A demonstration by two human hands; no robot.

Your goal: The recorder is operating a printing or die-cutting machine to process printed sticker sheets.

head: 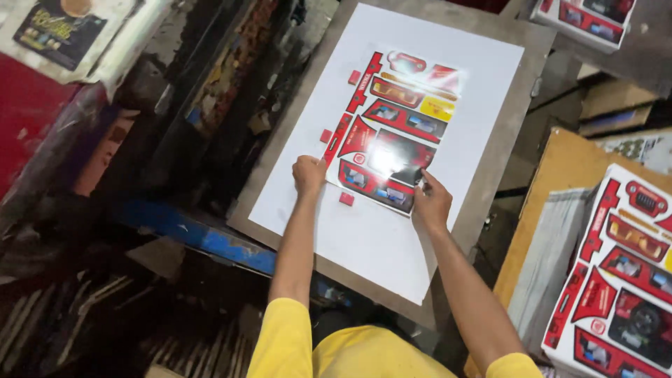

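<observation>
A glossy red die-cut printed carton sheet (392,129) lies flat on a white rectangular board (371,238) covering the grey desk (504,140). The left hand (309,174) presses the sheet's near left corner, fingers curled shut on it; the right hand (431,205) pinches its near right edge. A stack of matching printed sheets (616,287) sits near right; dark cluttered floor (105,280) lies left.

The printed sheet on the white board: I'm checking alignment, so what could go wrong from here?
1. Both the left hand and right hand press only the near edge of the printed sheet; the far end may swing off line.
2. The small red blocks beside its edge look loose and could be nudged.
3. Glare hides part of the print.
</observation>
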